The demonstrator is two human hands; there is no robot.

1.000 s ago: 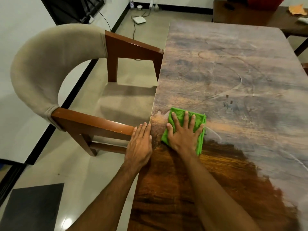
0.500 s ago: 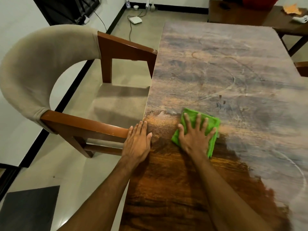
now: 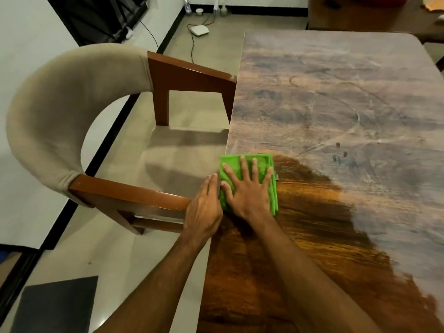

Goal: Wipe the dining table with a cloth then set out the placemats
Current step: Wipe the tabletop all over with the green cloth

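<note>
A folded green cloth (image 3: 259, 164) lies at the left edge of the wooden dining table (image 3: 336, 97). My right hand (image 3: 247, 191) presses flat on the cloth with its fingers spread. My left hand (image 3: 204, 210) rests flat on the table's left edge, fingers together, just beside the cloth and touching the chair's armrest. The near part of the tabletop is dark, glossy brown; the far part looks pale and dusty with streaks. No placemats are in view.
A wooden chair (image 3: 168, 200) with a beige curved back stands close against the table's left side. A white device (image 3: 199, 30) with cables lies on the floor beyond. A second dark table (image 3: 360, 18) stands at the far end. A dark mat (image 3: 55, 306) lies at lower left.
My right hand slid the cloth right, then back left to the table's edge next to my left hand. The dark wiped patch has grown farther up the table.
</note>
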